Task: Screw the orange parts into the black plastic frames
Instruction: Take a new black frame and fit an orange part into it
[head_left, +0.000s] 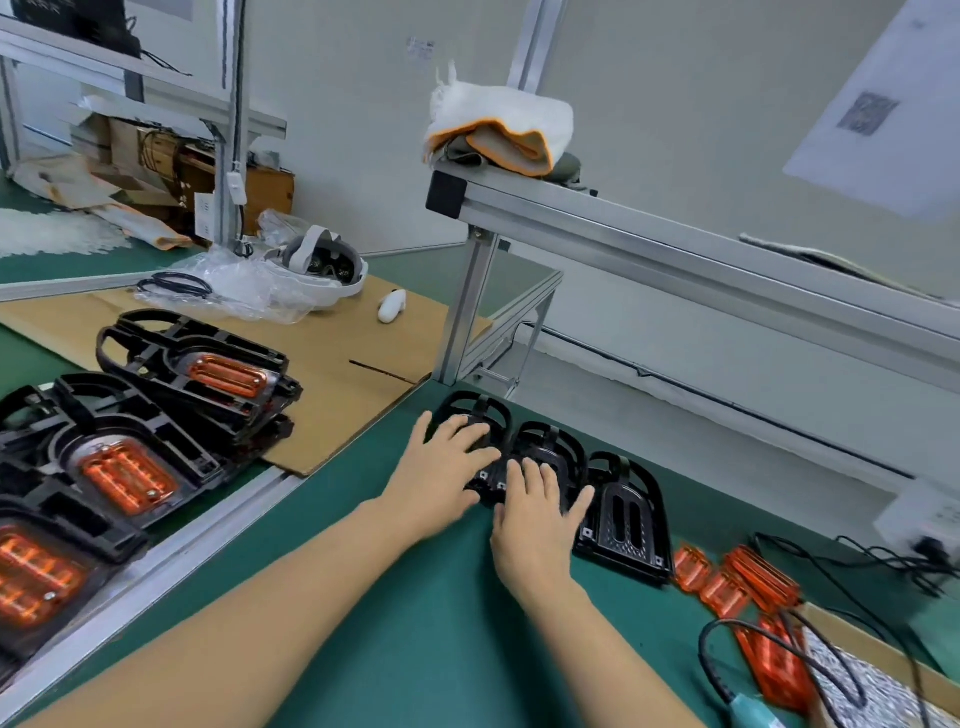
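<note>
Black plastic frames (519, 457) flat under straight, spread fingers (530, 478) of both hands, nothing gripped.

I can read no text from here: the paper sheet (878, 109) on the wall carries a blurred square code, and the small wall label (420, 48) has print too faint to read.

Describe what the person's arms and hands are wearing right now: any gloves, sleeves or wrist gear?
Nothing is worn: the left hand and right hand are bare, with no gloves, rings or tape visible. Both forearms are bare as far as the frame shows, with no sleeves, watch, wrist strap or cables on them.
</note>
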